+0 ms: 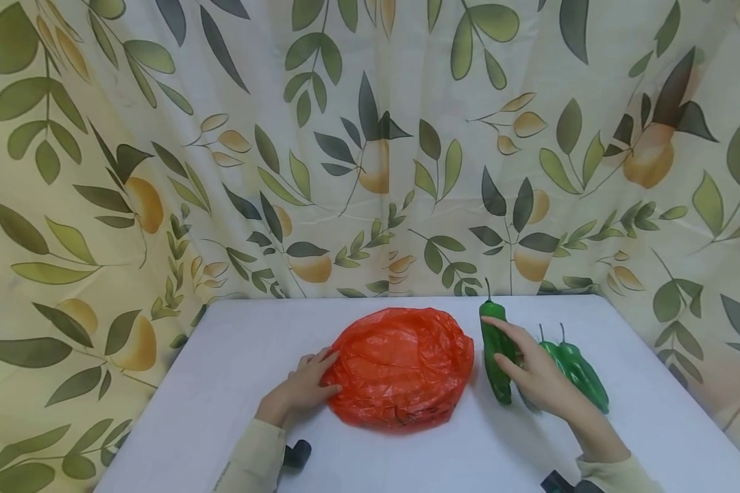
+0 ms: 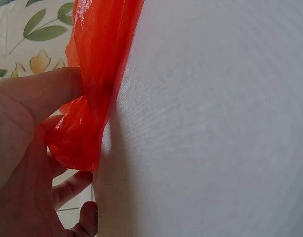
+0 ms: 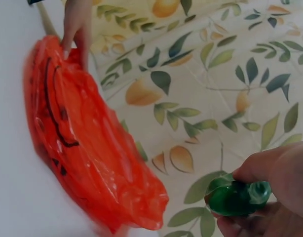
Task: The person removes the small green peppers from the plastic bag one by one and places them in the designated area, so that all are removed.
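Observation:
A crumpled red plastic bag (image 1: 401, 366) lies on the white table. At its left edge my left hand (image 1: 305, 383) pinches the thin plastic, with the thumb on one side and fingers behind, as the left wrist view shows. To the right of the bag, my right hand (image 1: 536, 370) holds a long green pepper (image 1: 492, 335) between thumb and fingers, its stem pointing away from me. In the right wrist view the pepper (image 3: 235, 197) appears end-on. Further right, partly behind the right hand, several more green peppers (image 1: 582, 373) lie together with their stems pointing to the back.
The white table (image 1: 234, 342) ends at the back against a curtain (image 1: 370, 171) printed with leaves and fruit. Black wrist devices (image 1: 297, 454) sit by both sleeves. Dark marks show on the bag's near side.

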A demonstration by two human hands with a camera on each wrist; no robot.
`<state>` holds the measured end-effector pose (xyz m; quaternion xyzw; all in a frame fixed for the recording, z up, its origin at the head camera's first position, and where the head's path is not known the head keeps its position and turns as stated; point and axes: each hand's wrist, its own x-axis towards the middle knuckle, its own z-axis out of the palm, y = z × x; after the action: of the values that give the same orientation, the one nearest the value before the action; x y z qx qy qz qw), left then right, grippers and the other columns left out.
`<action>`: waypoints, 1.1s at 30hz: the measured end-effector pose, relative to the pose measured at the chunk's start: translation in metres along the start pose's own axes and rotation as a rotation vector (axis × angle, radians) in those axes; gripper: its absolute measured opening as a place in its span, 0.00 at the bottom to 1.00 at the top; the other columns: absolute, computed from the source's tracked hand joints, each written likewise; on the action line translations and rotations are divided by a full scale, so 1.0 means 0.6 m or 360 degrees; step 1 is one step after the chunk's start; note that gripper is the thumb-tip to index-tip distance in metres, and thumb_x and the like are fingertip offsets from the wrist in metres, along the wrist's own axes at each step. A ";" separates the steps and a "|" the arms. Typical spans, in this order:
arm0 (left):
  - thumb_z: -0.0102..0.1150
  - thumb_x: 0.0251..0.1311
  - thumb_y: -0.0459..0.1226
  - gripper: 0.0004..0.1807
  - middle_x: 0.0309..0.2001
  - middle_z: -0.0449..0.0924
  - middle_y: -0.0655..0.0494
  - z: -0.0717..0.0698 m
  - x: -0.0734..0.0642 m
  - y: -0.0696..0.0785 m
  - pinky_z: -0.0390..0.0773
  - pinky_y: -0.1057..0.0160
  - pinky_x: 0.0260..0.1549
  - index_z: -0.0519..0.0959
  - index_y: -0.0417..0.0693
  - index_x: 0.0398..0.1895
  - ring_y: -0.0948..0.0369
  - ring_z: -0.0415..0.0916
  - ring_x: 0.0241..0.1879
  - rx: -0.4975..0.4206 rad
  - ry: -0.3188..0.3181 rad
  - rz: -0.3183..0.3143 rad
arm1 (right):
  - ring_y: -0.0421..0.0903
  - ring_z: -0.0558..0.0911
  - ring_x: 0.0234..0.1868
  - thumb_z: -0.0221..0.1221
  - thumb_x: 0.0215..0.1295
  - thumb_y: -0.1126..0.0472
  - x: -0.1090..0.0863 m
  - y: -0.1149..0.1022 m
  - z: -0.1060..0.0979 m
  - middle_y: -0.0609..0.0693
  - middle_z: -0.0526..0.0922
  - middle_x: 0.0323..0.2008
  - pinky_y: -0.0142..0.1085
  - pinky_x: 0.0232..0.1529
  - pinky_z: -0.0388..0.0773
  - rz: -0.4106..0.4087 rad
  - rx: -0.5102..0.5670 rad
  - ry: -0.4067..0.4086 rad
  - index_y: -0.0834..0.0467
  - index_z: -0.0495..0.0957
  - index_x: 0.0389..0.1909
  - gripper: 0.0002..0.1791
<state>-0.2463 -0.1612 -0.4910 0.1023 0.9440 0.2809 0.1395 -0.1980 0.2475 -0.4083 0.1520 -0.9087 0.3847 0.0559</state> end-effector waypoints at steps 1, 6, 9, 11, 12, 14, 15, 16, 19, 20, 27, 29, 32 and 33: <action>0.65 0.63 0.49 0.42 0.79 0.56 0.51 0.000 0.000 0.000 0.58 0.23 0.67 0.61 0.56 0.79 0.43 0.53 0.75 -0.0001 -0.0002 -0.0001 | 0.72 0.73 0.63 0.57 0.70 0.70 -0.001 0.002 -0.004 0.71 0.64 0.71 0.59 0.48 0.85 0.0004 -0.0011 0.0001 0.52 0.59 0.77 0.36; 0.65 0.63 0.49 0.42 0.79 0.56 0.51 0.001 0.000 0.001 0.59 0.23 0.66 0.61 0.57 0.79 0.44 0.53 0.75 0.0009 0.0001 0.0003 | 0.73 0.72 0.62 0.56 0.71 0.69 -0.005 0.010 -0.024 0.72 0.61 0.72 0.63 0.50 0.83 0.0000 -0.0039 0.0015 0.53 0.58 0.78 0.36; 0.65 0.63 0.49 0.42 0.79 0.56 0.52 0.002 0.000 0.000 0.59 0.24 0.66 0.61 0.58 0.79 0.44 0.53 0.76 0.0010 0.0001 -0.0009 | 0.74 0.71 0.63 0.56 0.71 0.70 -0.007 0.016 -0.035 0.73 0.60 0.72 0.64 0.50 0.82 0.0000 -0.0044 0.0024 0.53 0.57 0.78 0.37; 0.66 0.63 0.49 0.42 0.79 0.56 0.51 0.002 0.000 0.000 0.59 0.24 0.66 0.61 0.57 0.79 0.43 0.53 0.75 0.0015 0.0000 -0.0006 | 0.75 0.69 0.64 0.56 0.71 0.70 -0.007 0.020 -0.042 0.74 0.58 0.73 0.65 0.51 0.81 0.0011 -0.0035 0.0024 0.54 0.56 0.78 0.37; 0.66 0.63 0.49 0.42 0.79 0.56 0.51 0.002 0.001 0.000 0.59 0.24 0.66 0.61 0.57 0.79 0.43 0.53 0.76 0.0017 -0.0001 -0.0006 | 0.76 0.69 0.64 0.55 0.71 0.70 -0.008 0.022 -0.045 0.74 0.58 0.73 0.66 0.51 0.80 0.0017 -0.0033 0.0028 0.54 0.56 0.78 0.37; 0.66 0.63 0.49 0.42 0.79 0.56 0.51 0.002 0.001 -0.001 0.59 0.24 0.66 0.61 0.57 0.79 0.43 0.53 0.76 0.0020 0.0001 -0.0002 | 0.77 0.68 0.64 0.55 0.71 0.70 -0.008 0.025 -0.050 0.74 0.57 0.73 0.67 0.51 0.80 0.0041 -0.0033 0.0034 0.54 0.55 0.79 0.37; 0.65 0.63 0.49 0.42 0.79 0.56 0.51 0.002 0.001 -0.001 0.58 0.24 0.66 0.61 0.57 0.79 0.43 0.53 0.76 0.0018 0.0004 0.0001 | 0.77 0.67 0.65 0.55 0.71 0.71 -0.008 0.027 -0.052 0.75 0.57 0.73 0.67 0.51 0.79 0.0049 -0.0032 0.0039 0.55 0.55 0.79 0.37; 0.65 0.63 0.49 0.42 0.79 0.56 0.51 0.002 0.001 -0.002 0.58 0.23 0.66 0.61 0.57 0.79 0.43 0.53 0.76 0.0019 0.0005 0.0004 | 0.78 0.67 0.65 0.54 0.72 0.71 -0.008 0.030 -0.055 0.75 0.57 0.73 0.68 0.51 0.79 0.0062 -0.0035 0.0041 0.55 0.54 0.79 0.37; 0.65 0.63 0.49 0.41 0.79 0.55 0.52 0.003 0.002 -0.003 0.57 0.23 0.67 0.61 0.57 0.79 0.44 0.52 0.76 0.0013 0.0002 0.0002 | 0.80 0.66 0.65 0.53 0.72 0.71 -0.011 0.038 -0.062 0.76 0.56 0.73 0.69 0.52 0.76 0.0070 -0.0049 0.0065 0.56 0.53 0.79 0.37; 0.65 0.63 0.49 0.41 0.80 0.55 0.52 0.003 0.002 -0.004 0.57 0.23 0.67 0.61 0.57 0.79 0.44 0.52 0.76 0.0012 0.0000 0.0002 | 0.80 0.65 0.65 0.53 0.72 0.72 -0.012 0.042 -0.065 0.77 0.56 0.73 0.70 0.53 0.75 0.0064 -0.0053 0.0073 0.57 0.53 0.79 0.37; 0.65 0.63 0.50 0.42 0.80 0.55 0.52 0.002 0.000 -0.002 0.56 0.23 0.67 0.60 0.58 0.79 0.44 0.52 0.76 -0.0008 -0.0009 -0.0003 | 0.83 0.60 0.67 0.52 0.70 0.74 -0.017 0.067 -0.085 0.77 0.55 0.72 0.80 0.52 0.64 -0.0051 -0.0053 0.0173 0.58 0.57 0.77 0.36; 0.64 0.63 0.50 0.42 0.80 0.55 0.52 0.001 -0.002 -0.001 0.56 0.23 0.67 0.60 0.58 0.79 0.44 0.52 0.76 -0.0004 -0.0004 -0.0003 | 0.84 0.59 0.68 0.51 0.70 0.74 -0.019 0.073 -0.091 0.77 0.55 0.73 0.81 0.52 0.62 -0.0045 -0.0038 0.0176 0.57 0.56 0.78 0.36; 0.65 0.63 0.49 0.42 0.79 0.55 0.51 -0.002 -0.003 0.001 0.57 0.23 0.67 0.60 0.57 0.79 0.44 0.52 0.76 -0.0001 0.0000 0.0001 | 0.84 0.56 0.69 0.49 0.70 0.74 -0.020 0.082 -0.100 0.77 0.53 0.74 0.81 0.53 0.61 -0.0018 -0.0030 0.0181 0.57 0.55 0.79 0.36; 0.65 0.63 0.49 0.42 0.79 0.55 0.51 -0.002 -0.004 0.001 0.57 0.23 0.67 0.60 0.57 0.79 0.44 0.52 0.76 0.0000 0.0000 0.0001 | 0.84 0.56 0.69 0.49 0.70 0.74 -0.021 0.085 -0.102 0.77 0.53 0.75 0.81 0.53 0.62 -0.0011 -0.0036 0.0184 0.56 0.55 0.79 0.36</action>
<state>-0.2446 -0.1618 -0.4893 0.1025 0.9440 0.2810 0.1394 -0.2034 0.3279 -0.4029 0.1321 -0.9077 0.3825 0.1114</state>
